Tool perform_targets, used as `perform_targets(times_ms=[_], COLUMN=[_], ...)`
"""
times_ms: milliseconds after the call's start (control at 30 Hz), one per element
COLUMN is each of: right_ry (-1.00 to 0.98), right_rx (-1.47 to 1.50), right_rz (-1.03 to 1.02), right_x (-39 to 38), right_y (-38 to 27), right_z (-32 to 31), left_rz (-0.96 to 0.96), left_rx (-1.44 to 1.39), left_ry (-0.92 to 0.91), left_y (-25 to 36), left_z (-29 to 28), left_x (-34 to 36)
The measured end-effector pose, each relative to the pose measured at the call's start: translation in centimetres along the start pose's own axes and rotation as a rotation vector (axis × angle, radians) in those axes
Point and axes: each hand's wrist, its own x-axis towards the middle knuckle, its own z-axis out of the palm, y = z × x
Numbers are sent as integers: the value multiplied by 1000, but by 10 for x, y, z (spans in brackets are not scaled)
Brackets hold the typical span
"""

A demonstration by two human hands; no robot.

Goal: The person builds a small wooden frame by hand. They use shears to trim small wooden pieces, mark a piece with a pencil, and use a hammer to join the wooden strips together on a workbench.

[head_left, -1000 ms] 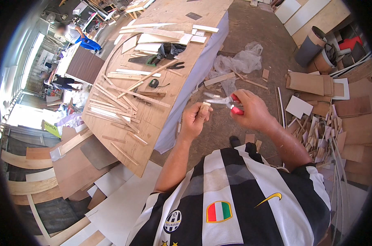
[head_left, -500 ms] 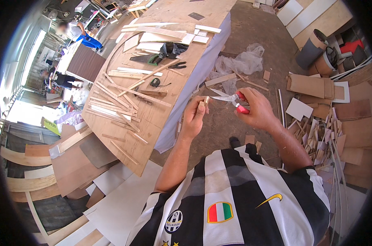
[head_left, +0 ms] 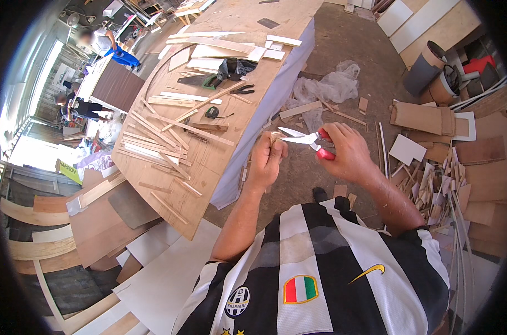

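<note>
My right hand (head_left: 349,152) grips the red handles of a pair of scissors (head_left: 299,135), with thumb and fingers apart on them. The pale metal blades are spread and point left toward my left hand (head_left: 266,163). That hand is closed round a small pale piece that looks like wood (head_left: 274,135); only its top end shows above the fingers. One blade tip lies close to this end, and I cannot tell whether they touch. Both hands are raised in front of my striped shirt, to the right of the worktable (head_left: 209,181).
Thin wood strips (head_left: 158,139), a handsaw (head_left: 200,81), pliers (head_left: 242,89) and a tape measure (head_left: 211,112) lie on the table. Clear plastic sheeting (head_left: 334,82) and offcuts (head_left: 440,187) litter the floor at right. Two people are at the far left.
The scissors have shifted slightly left and down, and their blades have come nearer the piece in my left hand. My left fingers have curled more tightly round it.
</note>
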Motion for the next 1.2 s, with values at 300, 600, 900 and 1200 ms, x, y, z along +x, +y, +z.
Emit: perform_targets(times_ms=[300,600,900,1200], right_ry=[-13,-24,-26,-30], right_rx=[-86,-99,-118,-8], right_rz=[-58,-128,-146,-74], right_x=[5,6,7,12], right_y=[-5,-4,1,5], right_z=[-10,-15,-14,-22], left_rz=[-36,28,25,0], left_rx=[80,102,74,81], left_ry=[-71,-122,-110,-100], left_y=[12,15,11,19], left_z=[0,-2,-3,-2], left_x=[-4,-3,-6,1])
